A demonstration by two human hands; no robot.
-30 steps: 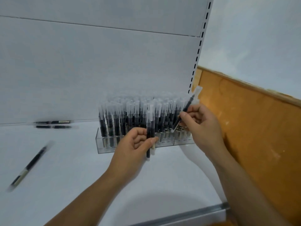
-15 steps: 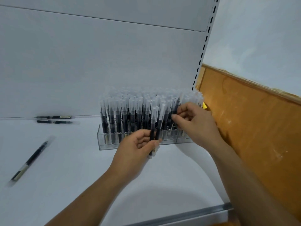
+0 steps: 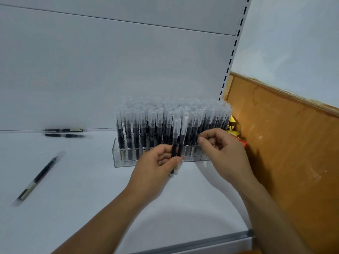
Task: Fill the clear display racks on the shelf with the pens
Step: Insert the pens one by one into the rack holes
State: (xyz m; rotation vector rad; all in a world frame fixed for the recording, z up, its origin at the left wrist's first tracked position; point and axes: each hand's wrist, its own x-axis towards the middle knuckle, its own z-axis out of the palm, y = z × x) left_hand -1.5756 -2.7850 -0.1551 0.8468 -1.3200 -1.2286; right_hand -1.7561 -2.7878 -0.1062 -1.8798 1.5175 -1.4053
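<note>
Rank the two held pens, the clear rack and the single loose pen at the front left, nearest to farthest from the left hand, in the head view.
1. two held pens: upright in the left hand, gripped by it.
2. clear rack: just behind that hand.
3. loose pen: far to the left, lying flat.

One head-worn view looks forward and down, close over the shelf (image 3: 91,198).
</note>
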